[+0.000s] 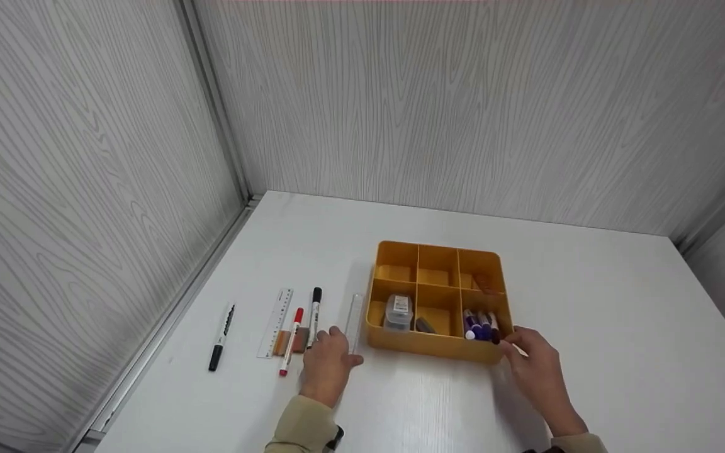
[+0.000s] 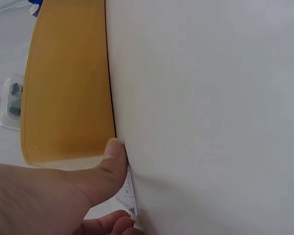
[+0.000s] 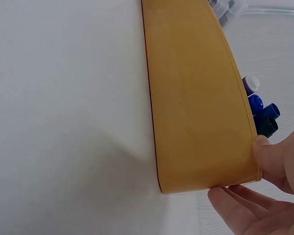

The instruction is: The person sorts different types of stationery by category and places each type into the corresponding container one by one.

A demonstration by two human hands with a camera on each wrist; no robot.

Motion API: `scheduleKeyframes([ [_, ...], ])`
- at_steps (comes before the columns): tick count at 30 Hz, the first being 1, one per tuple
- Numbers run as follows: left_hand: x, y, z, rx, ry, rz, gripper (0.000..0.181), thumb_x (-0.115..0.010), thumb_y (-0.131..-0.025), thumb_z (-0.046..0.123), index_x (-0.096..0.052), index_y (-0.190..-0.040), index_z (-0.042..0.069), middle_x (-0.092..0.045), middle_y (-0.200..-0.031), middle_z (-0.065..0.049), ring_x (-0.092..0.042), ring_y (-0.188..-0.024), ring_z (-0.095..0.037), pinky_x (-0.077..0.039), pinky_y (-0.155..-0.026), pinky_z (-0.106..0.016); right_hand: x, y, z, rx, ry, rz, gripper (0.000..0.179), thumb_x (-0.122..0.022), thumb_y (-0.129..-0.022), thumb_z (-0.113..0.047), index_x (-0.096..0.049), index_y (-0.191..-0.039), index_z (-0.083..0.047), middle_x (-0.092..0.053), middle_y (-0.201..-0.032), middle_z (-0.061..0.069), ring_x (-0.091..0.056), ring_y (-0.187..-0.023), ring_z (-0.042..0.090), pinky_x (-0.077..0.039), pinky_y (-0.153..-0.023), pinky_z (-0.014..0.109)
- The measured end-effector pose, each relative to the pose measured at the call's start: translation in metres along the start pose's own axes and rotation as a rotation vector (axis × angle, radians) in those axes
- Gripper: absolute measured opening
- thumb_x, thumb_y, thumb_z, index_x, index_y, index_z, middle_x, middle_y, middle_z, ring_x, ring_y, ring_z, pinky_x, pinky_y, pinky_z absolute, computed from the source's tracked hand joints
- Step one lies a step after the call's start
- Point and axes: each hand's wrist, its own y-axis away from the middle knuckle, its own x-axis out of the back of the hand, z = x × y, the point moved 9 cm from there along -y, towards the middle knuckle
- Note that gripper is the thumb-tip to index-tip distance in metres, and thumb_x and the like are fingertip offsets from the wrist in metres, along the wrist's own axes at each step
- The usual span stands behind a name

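An orange-yellow compartment box [image 1: 438, 347] sits on the white table. My right hand [image 1: 535, 365] pinches its near right corner, thumb at the rim and fingers against the outer side [image 3: 201, 98]. Several capped markers [image 1: 481, 326] stand in the compartment beside that hand. Left of the box lies a clear ruler [image 1: 355, 318]. My left hand [image 1: 326, 365] is at the ruler's near end, thumb and fingers spread on either side of it. In the left wrist view the thumb overlaps the box's bottom corner. A black-capped marker [image 1: 316, 308] lies just past the left fingers.
Farther left are another ruler [image 1: 279, 314], a red-capped marker [image 1: 296, 324], two brownish blocks, and a black marker [image 1: 216, 355]. A small clear case [image 1: 398, 311] and a grey piece [image 1: 424, 324] sit in the box's near compartments. Panel walls [image 1: 450, 113] border the table.
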Motion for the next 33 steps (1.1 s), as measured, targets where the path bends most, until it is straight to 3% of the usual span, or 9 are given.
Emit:
scheduleKeyframes([
  [5, 0.005, 0.0, -0.002, -0.002, 0.01, 0.034, 0.049, -0.082, -0.079, 0.03, -0.06, -0.105, -0.005, -0.065, -0.087, -0.017, -0.062, -0.071, -0.022, -0.055, -0.067, -0.038, 0.001, 0.0, -0.001, 0.021, -0.021, 0.014, 0.01, -0.068, -0.093, -0.009, -0.066, -0.091, 0.0, -0.065, -0.123, 0.022, -0.059, -0.123, 0.041, -0.053, -0.095, 0.048],
  [8, 0.006, 0.0, -0.003, 0.005, 0.025, 0.024, 0.044, -0.081, -0.08, 0.027, -0.06, -0.102, -0.005, -0.066, -0.084, -0.015, -0.061, -0.069, -0.021, -0.054, -0.066, -0.037, 0.001, 0.0, -0.001, 0.032, -0.025, 0.022, 0.007, -0.068, -0.092, -0.007, -0.066, -0.088, -0.002, -0.065, -0.122, 0.022, -0.058, -0.123, 0.041, -0.053, -0.094, 0.047],
  [15, 0.006, 0.0, -0.007, 0.032, 0.113, -0.027, 0.035, -0.076, -0.087, 0.022, -0.061, -0.102, -0.005, -0.066, -0.083, -0.013, -0.059, -0.07, -0.02, -0.054, -0.069, -0.037, 0.001, 0.0, 0.001, 0.025, -0.027, 0.017, 0.01, -0.067, -0.094, -0.009, -0.066, -0.088, -0.001, -0.066, -0.122, 0.021, -0.058, -0.124, 0.04, -0.053, -0.096, 0.049],
  [21, 0.004, 0.001, -0.01, 0.073, 0.197, -0.086, 0.028, -0.075, -0.086, 0.017, -0.061, -0.1, -0.003, -0.061, -0.08, -0.008, -0.055, -0.071, -0.019, -0.052, -0.069, -0.035, 0.001, 0.0, 0.002, 0.02, -0.026, 0.019, 0.005, -0.068, -0.092, -0.005, -0.067, -0.087, -0.004, -0.066, -0.122, 0.022, -0.058, -0.123, 0.041, -0.053, -0.096, 0.049],
  [33, 0.004, -0.005, -0.012, 0.114, 0.24, -0.172, 0.025, -0.075, -0.086, 0.019, -0.063, -0.097, 0.001, -0.06, -0.083, -0.008, -0.055, -0.076, -0.022, -0.051, -0.073, -0.036, 0.004, 0.001, -0.003, 0.079, -0.041, 0.065, 0.007, -0.072, -0.087, -0.001, -0.066, -0.086, -0.004, -0.068, -0.116, 0.022, -0.062, -0.117, 0.041, -0.055, -0.09, 0.047],
])
